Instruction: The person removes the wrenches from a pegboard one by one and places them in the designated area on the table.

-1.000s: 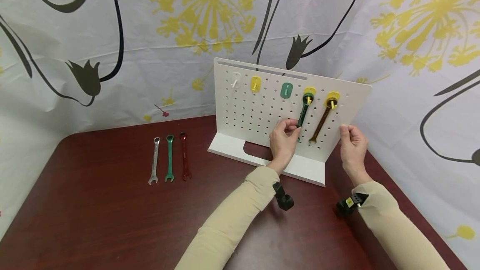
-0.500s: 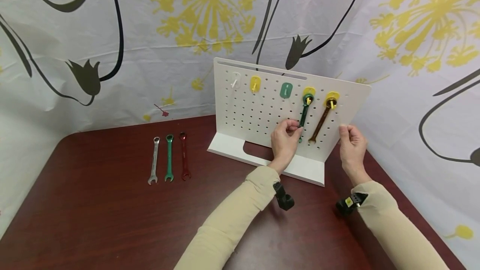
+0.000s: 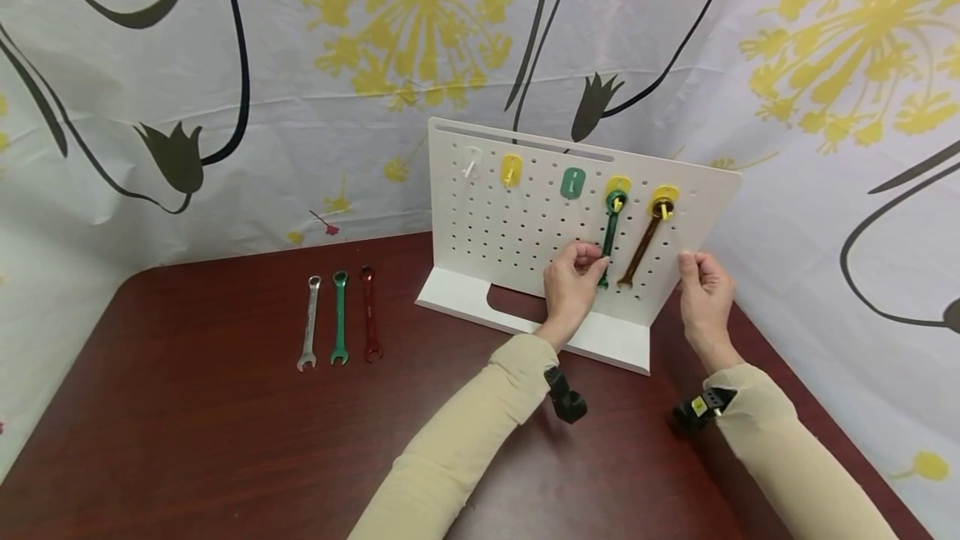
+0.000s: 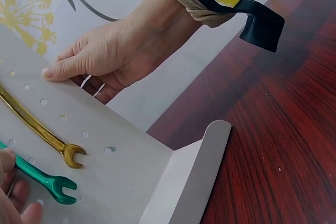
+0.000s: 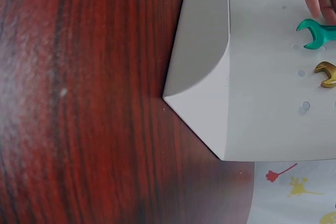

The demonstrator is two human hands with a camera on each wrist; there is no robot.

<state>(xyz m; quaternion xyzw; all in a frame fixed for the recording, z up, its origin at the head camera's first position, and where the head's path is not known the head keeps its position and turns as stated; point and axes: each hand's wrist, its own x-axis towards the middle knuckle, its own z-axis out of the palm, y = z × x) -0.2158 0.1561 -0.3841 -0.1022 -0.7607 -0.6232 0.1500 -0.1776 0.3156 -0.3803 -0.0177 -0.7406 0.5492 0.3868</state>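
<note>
On the white pegboard, a green combination wrench hangs by its ring end from a yellow hook. My left hand pinches its shank near the lower, open-jaw end. A gold-brown combination wrench hangs just to the right on another yellow hook; its open end shows in the left wrist view. My right hand holds the board's right edge, thumb on the front face and fingers behind it. In the right wrist view, the green wrench's open end lies close to the left fingers.
Silver, green and red wrenches lie side by side on the dark red table. White, yellow and green hooks on the board carry nothing. A patterned curtain stands behind.
The green wrench's lower end has shifted slightly right and down along with my left hand, and its ring sits a little lower on the hook. My right hand stays on the board's edge.
</note>
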